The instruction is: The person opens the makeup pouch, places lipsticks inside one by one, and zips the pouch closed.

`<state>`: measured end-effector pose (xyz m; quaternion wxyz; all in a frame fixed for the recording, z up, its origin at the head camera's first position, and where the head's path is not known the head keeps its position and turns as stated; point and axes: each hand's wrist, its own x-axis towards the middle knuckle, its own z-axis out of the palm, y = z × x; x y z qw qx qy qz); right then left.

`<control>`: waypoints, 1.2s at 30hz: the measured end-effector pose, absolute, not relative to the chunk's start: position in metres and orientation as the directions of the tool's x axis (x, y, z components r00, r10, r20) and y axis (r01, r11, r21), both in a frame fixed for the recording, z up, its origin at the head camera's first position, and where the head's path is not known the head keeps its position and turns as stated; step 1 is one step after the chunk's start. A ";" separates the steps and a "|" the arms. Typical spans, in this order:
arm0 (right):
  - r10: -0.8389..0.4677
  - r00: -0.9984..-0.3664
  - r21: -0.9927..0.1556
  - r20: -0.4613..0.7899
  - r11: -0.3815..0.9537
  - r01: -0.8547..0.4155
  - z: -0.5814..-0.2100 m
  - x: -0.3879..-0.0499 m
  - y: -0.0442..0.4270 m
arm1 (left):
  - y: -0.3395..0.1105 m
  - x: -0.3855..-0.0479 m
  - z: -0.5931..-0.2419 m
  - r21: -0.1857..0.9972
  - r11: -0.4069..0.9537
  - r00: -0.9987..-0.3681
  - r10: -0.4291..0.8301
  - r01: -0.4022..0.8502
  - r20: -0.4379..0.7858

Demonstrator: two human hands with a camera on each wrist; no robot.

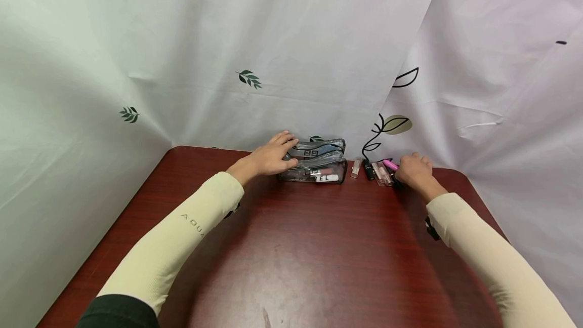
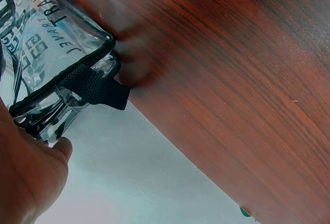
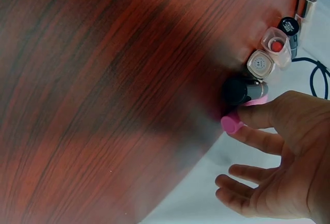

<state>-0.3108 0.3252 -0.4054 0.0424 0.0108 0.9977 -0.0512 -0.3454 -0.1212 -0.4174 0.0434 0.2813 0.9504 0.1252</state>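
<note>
And here's my right hand (image 3: 289, 154) at the row, thumb and index finger clamped on the pink tube (image 3: 233, 123), which lies right against a black-capped tube (image 3: 236, 91) near the counter's (image 1: 296, 247) back edge! Next along, a square-ended tube (image 3: 260, 65) and a clear case (image 3: 273, 39) showing a red tip. Over on the other side, my left hand (image 1: 269, 158) rests on the clear pouch (image 1: 319, 161), fingers apart, a white tube (image 1: 327, 178) visible inside!

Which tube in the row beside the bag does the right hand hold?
The bright pink tube, pinched by the right hand; no other there has this colour.
</note>
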 end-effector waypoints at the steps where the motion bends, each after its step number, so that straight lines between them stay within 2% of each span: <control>1: 0.023 -0.996 -0.108 -0.088 0.994 0.033 -0.406 -0.311 0.325 | -0.122 -0.352 -0.422 0.267 0.809 -0.838 0.545 0.523 -0.011; 6: 0.070 -0.992 -0.172 -0.101 0.981 0.087 -0.409 -0.315 0.324 | -0.121 -0.350 -0.423 0.237 0.828 -0.850 0.526 0.509 -0.013; 11: 0.086 -0.993 -0.202 -0.083 0.974 0.101 -0.404 -0.314 0.327 | -0.122 -0.356 -0.430 0.279 0.812 -0.845 0.535 0.513 -0.004; 16: 0.042 -0.999 -0.213 -0.035 0.976 0.049 -0.390 -0.307 0.330 | -0.122 -0.360 -0.433 0.309 0.806 -0.846 0.533 0.506 -0.007; 19: 0.005 -1.000 -0.213 0.005 0.977 0.004 -0.380 -0.303 0.330 | -0.121 -0.352 -0.425 0.270 0.817 -0.848 0.530 0.509 -0.008; 27: -0.068 -0.997 -0.206 0.048 0.976 -0.076 -0.353 -0.302 0.324 | -0.113 -0.306 -0.381 0.300 0.820 -0.853 0.520 0.487 -0.037; 31: -0.093 -0.994 -0.211 0.063 0.972 -0.104 -0.343 -0.301 0.318 | -0.113 -0.307 -0.382 0.303 0.820 -0.853 0.520 0.485 -0.042; 36: -0.127 -0.987 -0.205 0.094 0.968 -0.144 -0.332 -0.295 0.304 | -0.118 -0.325 -0.396 0.295 0.817 -0.847 0.530 0.495 -0.046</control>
